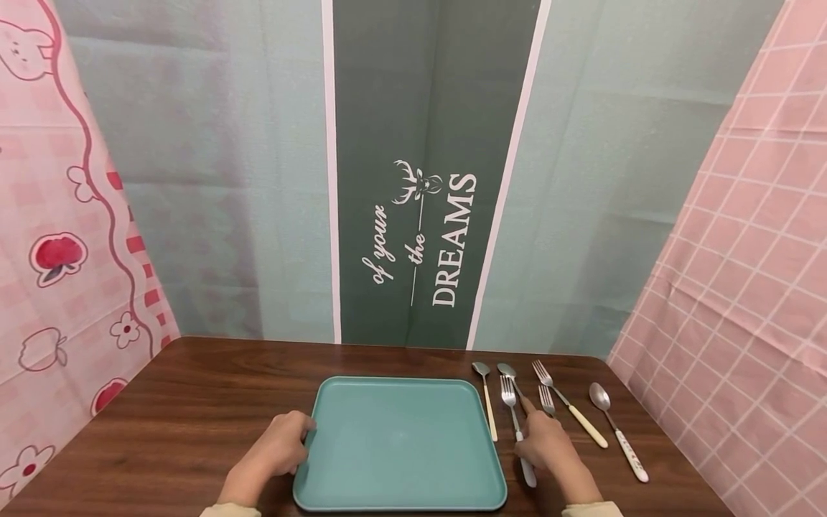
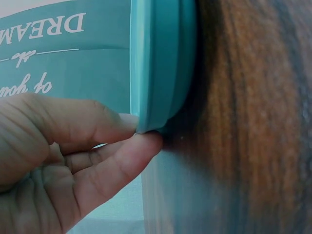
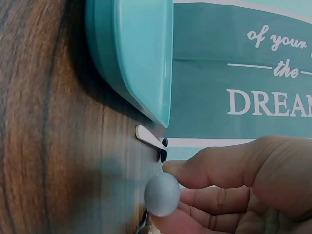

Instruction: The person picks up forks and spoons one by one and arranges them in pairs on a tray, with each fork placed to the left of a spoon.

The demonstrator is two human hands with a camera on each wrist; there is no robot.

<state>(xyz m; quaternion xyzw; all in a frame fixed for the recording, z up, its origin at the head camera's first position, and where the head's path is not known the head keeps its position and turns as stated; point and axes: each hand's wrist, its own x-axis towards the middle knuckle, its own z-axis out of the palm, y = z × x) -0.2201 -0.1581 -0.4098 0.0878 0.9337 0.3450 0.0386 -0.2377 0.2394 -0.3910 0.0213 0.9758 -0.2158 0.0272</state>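
An empty teal tray (image 1: 400, 445) lies on the wooden table. My left hand (image 1: 281, 441) is at its left edge; in the left wrist view the thumb and a finger pinch the tray's rim (image 2: 156, 73). To the right of the tray, my right hand (image 1: 548, 439) pinches a fork (image 1: 509, 393) by its pale handle, tines pointing away. The rounded handle end (image 3: 162, 194) shows close up in the right wrist view. Under or beside that hand run a spoon (image 1: 507, 370) and a second fork (image 1: 546, 399), their handles partly hidden.
A spoon with a cream handle (image 1: 489, 413) lies along the tray's right edge. Farther right are a yellow-handled fork (image 1: 584, 424) and a spoon with a patterned white handle (image 1: 629, 456). Curtains (image 1: 278, 179) hang behind the table (image 1: 194, 402) and at both sides.
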